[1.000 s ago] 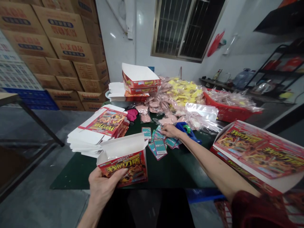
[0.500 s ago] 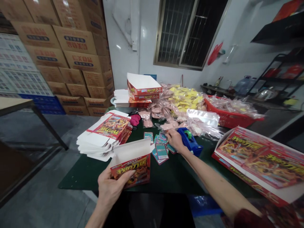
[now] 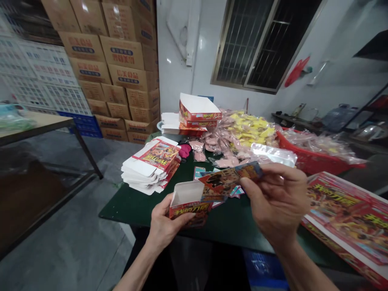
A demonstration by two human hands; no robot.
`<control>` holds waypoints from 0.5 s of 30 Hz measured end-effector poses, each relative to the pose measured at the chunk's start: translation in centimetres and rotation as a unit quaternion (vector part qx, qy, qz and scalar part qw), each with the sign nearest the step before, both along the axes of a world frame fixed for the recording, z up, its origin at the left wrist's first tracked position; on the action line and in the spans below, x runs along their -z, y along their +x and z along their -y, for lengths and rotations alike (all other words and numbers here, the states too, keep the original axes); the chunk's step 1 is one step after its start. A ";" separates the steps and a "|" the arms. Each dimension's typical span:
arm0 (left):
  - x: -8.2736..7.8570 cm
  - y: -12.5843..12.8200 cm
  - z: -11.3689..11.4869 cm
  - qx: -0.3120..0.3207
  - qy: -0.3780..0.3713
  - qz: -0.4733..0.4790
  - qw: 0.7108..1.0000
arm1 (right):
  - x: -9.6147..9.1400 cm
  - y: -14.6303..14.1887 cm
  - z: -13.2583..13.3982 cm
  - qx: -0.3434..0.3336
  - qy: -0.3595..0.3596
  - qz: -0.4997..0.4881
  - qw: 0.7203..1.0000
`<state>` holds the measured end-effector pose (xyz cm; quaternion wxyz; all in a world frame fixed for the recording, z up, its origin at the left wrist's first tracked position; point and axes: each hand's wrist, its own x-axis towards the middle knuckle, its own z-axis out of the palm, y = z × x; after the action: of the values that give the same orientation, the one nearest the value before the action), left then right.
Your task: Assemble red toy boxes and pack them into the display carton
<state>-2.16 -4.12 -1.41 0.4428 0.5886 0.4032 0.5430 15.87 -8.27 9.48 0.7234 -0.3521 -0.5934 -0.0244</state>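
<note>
My left hand (image 3: pixel 169 220) is closed round a small red printed carton (image 3: pixel 194 212) with its white flap (image 3: pixel 186 192) raised. In my right hand (image 3: pixel 275 198), thumb and fingers pinch a colourful printed card (image 3: pixel 221 182); whether more than one card is held I cannot tell. The card's left end is at the carton's open top, overlapping it in view. Behind the card, teal cards (image 3: pixel 199 171) lie on the green table, partly hidden. To the left is a stack of flattened cartons (image 3: pixel 151 161).
Bagged pink pieces (image 3: pixel 227 161) and bagged yellow pieces (image 3: pixel 254 127) heap at the back. A red basket (image 3: pixel 318 159) of bags stands right of them. At the right lies a display box (image 3: pixel 348 218) holding cartons. Brown boxes (image 3: pixel 124 81) are piled by the wall.
My right hand has come back from the teal cards toward the carton, now holding a printed card. The view has turned left. My left hand still grips the carton.
</note>
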 end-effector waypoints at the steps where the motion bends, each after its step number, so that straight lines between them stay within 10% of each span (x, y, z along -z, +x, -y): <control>1: 0.0 0.0 0.1 0.004 -0.005 0.004 1.000 | 0.5 -0.7 -0.4 0.011 0.009 -0.008 1.000; 8: 0.1 0.5 -0.4 0.012 -0.046 0.071 0.996 | 2.7 -1.8 -3.1 0.046 -0.003 -0.074 0.996; 15: -1.4 2.1 -2.9 -0.103 -0.059 0.116 0.986 | 5.1 5.6 -10.0 0.083 -0.155 -0.145 0.974</control>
<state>-0.08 -1.26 0.04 0.4625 0.4499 0.4392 0.6251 21.46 1.76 4.37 0.7337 -0.5080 -0.4473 0.0595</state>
